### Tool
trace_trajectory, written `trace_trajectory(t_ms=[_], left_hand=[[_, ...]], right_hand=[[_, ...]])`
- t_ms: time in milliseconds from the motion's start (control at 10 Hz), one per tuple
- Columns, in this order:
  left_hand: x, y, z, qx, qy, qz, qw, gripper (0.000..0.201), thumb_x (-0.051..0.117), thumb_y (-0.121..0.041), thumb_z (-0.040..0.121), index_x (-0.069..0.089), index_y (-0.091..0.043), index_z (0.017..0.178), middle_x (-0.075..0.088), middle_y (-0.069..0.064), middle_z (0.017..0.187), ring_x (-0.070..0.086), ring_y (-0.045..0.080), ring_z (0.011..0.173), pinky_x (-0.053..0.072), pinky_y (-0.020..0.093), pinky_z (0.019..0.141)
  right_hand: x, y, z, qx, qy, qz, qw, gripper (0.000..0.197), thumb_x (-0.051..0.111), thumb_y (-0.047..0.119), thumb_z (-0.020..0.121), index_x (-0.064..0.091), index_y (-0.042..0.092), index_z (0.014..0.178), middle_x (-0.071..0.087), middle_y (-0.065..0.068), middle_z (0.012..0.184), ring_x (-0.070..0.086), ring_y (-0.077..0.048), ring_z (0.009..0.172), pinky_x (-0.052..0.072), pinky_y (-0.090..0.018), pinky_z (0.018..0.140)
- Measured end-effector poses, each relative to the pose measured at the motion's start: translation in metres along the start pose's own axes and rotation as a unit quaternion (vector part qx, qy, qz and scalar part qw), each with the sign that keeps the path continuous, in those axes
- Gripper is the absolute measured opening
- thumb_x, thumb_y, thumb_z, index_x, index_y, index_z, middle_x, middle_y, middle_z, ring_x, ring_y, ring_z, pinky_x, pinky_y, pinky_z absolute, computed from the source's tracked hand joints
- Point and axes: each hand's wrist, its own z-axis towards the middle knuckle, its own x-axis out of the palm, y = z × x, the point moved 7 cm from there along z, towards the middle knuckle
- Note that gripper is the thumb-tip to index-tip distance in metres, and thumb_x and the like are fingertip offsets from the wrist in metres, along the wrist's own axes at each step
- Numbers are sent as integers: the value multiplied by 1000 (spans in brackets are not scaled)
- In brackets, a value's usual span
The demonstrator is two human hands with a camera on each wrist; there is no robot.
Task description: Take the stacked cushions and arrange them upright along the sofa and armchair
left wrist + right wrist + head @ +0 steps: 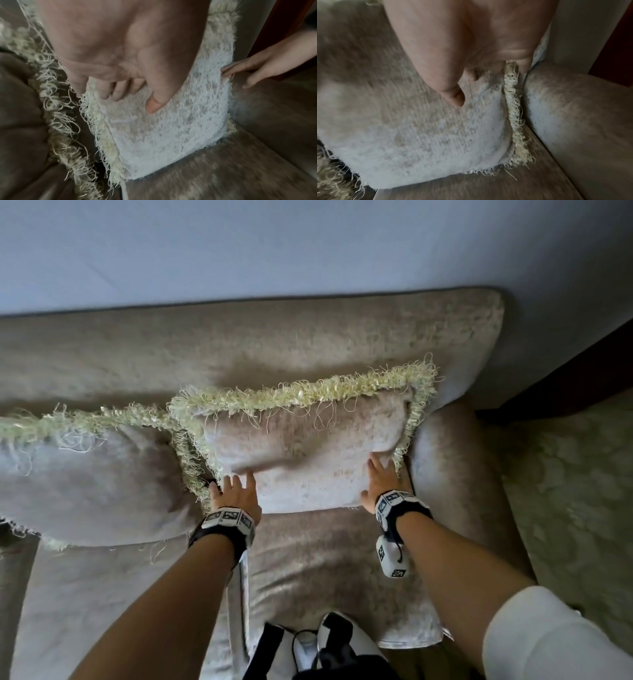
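A beige cushion (308, 446) (171, 128) (419, 135) with a pale yellow fringe stands upright against the sofa backrest (239, 344), tucked beside the right armrest (452, 474). My left hand (234, 487) (130, 94) grips its lower left edge, fingers curled and thumb pressed into the front face. My right hand (380, 477) (464, 83) holds its right edge, thumb on the face and fingers either side of the fringe. A second fringed cushion (89, 474) (20, 121) leans upright just to the left, its fringe touching the first.
The sofa seat (325, 559) spreads in front of the cushions. A patterned carpet (582, 491) lies right of the armrest, with dark wooden furniture (582, 364) behind it. A plain wall (308, 244) rises behind the backrest.
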Motion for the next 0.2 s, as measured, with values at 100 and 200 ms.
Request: trace_trajectory(t_ms=[100,200], left_hand=[[-36,-14,-17,33,-45,-55,997,46,44,-21,90,43,-12,135,51,8,137,50,25,123,36,47,106],[-80,-29,-36,64,-113,-74,989,29,43,-16,88,56,-11,113,61,7,116,61,25,101,46,41,92]], right_hand=[[-33,16,-10,-13,-42,63,997,61,53,23,93,29,7,148,35,-11,151,40,-30,136,38,-48,108],[-77,35,-30,-51,-93,68,992,47,52,21,94,44,3,137,54,-14,129,60,-30,109,53,-41,88]])
